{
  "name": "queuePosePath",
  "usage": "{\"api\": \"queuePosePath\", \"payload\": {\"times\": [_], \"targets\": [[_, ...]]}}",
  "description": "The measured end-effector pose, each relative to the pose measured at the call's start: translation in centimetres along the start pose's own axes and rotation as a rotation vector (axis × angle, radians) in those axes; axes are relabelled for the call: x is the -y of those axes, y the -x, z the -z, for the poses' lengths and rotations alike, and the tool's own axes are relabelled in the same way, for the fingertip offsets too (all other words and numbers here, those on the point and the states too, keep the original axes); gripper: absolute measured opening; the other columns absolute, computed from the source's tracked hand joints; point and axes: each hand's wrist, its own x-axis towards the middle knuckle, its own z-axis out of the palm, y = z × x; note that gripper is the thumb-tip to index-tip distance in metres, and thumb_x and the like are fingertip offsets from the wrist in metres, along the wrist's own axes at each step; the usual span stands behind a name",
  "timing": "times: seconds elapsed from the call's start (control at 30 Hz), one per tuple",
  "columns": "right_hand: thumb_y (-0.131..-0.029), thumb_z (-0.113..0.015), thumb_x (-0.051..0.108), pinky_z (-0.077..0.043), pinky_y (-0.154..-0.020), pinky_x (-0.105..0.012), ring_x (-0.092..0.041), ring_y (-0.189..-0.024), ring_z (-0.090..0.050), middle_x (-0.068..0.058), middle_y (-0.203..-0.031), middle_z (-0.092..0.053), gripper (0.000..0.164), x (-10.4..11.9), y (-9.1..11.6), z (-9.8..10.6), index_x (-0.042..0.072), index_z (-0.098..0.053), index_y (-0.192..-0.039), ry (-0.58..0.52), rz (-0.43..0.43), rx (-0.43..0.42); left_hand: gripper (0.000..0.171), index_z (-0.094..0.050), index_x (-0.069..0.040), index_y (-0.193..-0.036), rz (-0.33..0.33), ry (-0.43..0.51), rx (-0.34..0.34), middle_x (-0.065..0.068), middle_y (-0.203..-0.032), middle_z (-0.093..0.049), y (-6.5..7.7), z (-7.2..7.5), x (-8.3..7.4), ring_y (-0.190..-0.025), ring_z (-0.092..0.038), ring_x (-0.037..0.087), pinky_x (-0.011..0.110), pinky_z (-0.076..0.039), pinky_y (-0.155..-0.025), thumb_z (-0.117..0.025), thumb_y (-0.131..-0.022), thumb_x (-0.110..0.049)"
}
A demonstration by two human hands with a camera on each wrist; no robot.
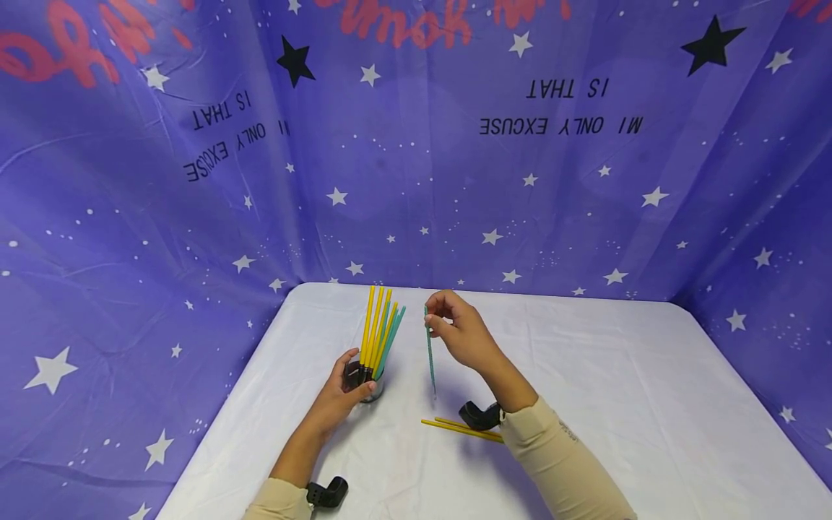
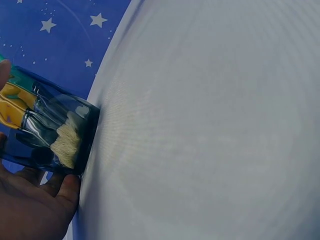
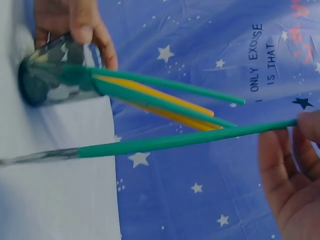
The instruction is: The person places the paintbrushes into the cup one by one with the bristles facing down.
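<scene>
My left hand (image 1: 341,397) grips a clear glass (image 3: 60,82) on the white table. In it stand several yellow paintbrushes (image 1: 370,325) and green paintbrushes (image 1: 392,339), bristles down and handles up. Pale bristles (image 2: 67,142) show through the glass wall in the left wrist view. To the right of the glass, my right hand (image 1: 463,334) pinches the handle end of a green paintbrush (image 3: 150,144) between thumb and fingers. That brush hangs tip down, apart from the glass.
Two yellow paintbrushes (image 1: 455,427) lie on the white table (image 1: 617,404) below my right wrist, partly hidden by the sleeve and wrist camera. A purple star-printed cloth (image 1: 416,159) hangs behind the table and along both sides.
</scene>
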Motion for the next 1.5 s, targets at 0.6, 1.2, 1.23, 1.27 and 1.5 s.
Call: {"api": "queuePosePath", "payload": {"times": [0.6, 1.2, 1.23, 1.27, 1.5], "targets": [[-0.096, -0.053, -0.011, -0.055, -0.074, -0.027, -0.015, -0.085, -0.06, -0.009, -0.097, -0.054, 0.016, 1.0, -0.9, -3.5, -0.006, -0.047, -0.11, -0.464, 0.044, -0.312, 0.082, -0.019, -0.014, -0.156, -0.014, 0.021, 0.014, 0.025, -0.151, -0.034, 0.1, -0.2, -0.1, -0.135, -0.041, 0.039, 0.039, -0.043, -0.099, -0.07, -0.092, -0.011], [-0.094, -0.056, -0.011, -0.055, -0.076, -0.052, -0.041, -0.086, -0.059, -0.016, -0.093, -0.053, 0.013, -0.1, 0.4, -7.9, -0.012, -0.049, -0.106, -0.29, -0.009, -0.245, 0.082, -0.02, -0.014, -0.156, -0.018, 0.005, -0.011, 0.024, -0.15, -0.036, 0.0, -0.2, 0.2, -0.133, -0.043, 0.039, 0.04, -0.043, -0.099, -0.071, -0.092, -0.014], [-0.094, -0.055, -0.011, -0.054, -0.076, -0.053, -0.042, -0.086, -0.059, -0.016, -0.093, -0.053, 0.013, 0.2, 0.6, -7.9, -0.013, -0.048, -0.106, -0.283, -0.005, -0.241, 0.082, -0.02, -0.013, -0.156, -0.02, 0.002, -0.012, 0.024, -0.15, -0.036, 0.0, -0.2, 0.2, -0.133, -0.043, 0.04, 0.04, -0.044, -0.098, -0.072, -0.092, -0.014], [-0.094, -0.055, -0.011, -0.054, -0.077, -0.054, -0.044, -0.087, -0.059, -0.016, -0.093, -0.053, 0.014, 0.5, 0.7, -7.8, -0.014, -0.048, -0.106, -0.282, -0.005, -0.234, 0.081, -0.02, -0.013, -0.155, -0.022, -0.001, -0.012, 0.025, -0.15, -0.036, 0.0, -0.2, 0.2, -0.133, -0.043, 0.04, 0.039, -0.044, -0.098, -0.071, -0.092, -0.015], [-0.096, -0.056, -0.007, -0.055, -0.078, -0.047, -0.048, -0.092, -0.059, -0.02, -0.097, -0.055, 0.016, -2.1, 0.8, -7.9, -0.013, -0.049, -0.11, -0.23, -0.066, -0.153, 0.082, -0.02, -0.011, -0.155, -0.025, -0.015, -0.011, 0.025, -0.15, -0.036, 0.2, -0.1, 0.0, -0.132, -0.044, 0.04, 0.037, -0.045, -0.097, -0.072, -0.092, -0.015]]}}
